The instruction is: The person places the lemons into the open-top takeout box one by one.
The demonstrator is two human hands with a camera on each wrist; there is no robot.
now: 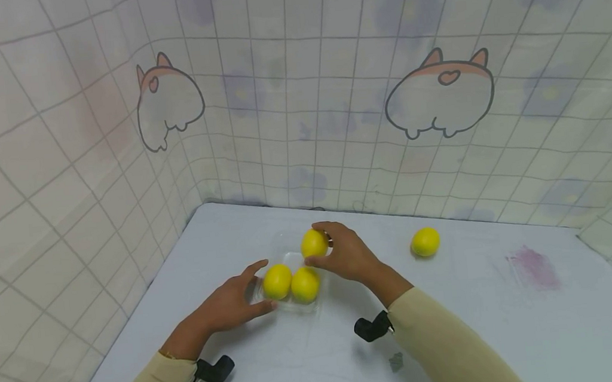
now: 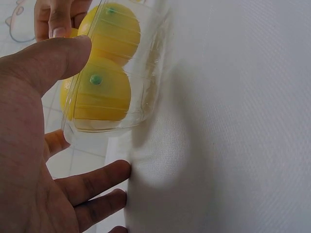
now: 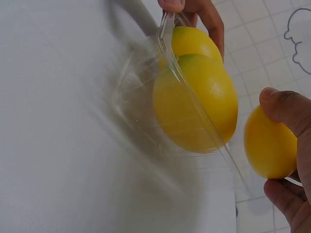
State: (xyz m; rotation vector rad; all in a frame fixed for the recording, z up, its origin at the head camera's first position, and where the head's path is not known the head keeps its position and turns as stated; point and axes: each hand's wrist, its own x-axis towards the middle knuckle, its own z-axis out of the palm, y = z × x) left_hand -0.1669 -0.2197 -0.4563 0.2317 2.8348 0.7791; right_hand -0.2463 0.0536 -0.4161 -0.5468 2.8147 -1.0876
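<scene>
A clear plastic container [image 1: 293, 307] stands on the white table, with a yellow lemon [image 1: 278, 282] and a second lemon [image 1: 305, 285] side by side in its near part. My left hand [image 1: 225, 305] holds the container's left end between thumb and forefinger; its other fingers [image 2: 99, 182] extend below the rim in the left wrist view. Over the far part of the container, my right hand [image 1: 345, 252] grips another lemon [image 1: 314, 244] between thumb and fingers. The right wrist view shows this held lemon [image 3: 270, 143] apart from those inside.
One more lemon [image 1: 426, 242] lies on the table to the right, near the back edge. A pinkish stain [image 1: 534, 268] marks the cloth further right. Tiled-pattern curtains [image 1: 304, 95] with cartoon animals close off the back and left side.
</scene>
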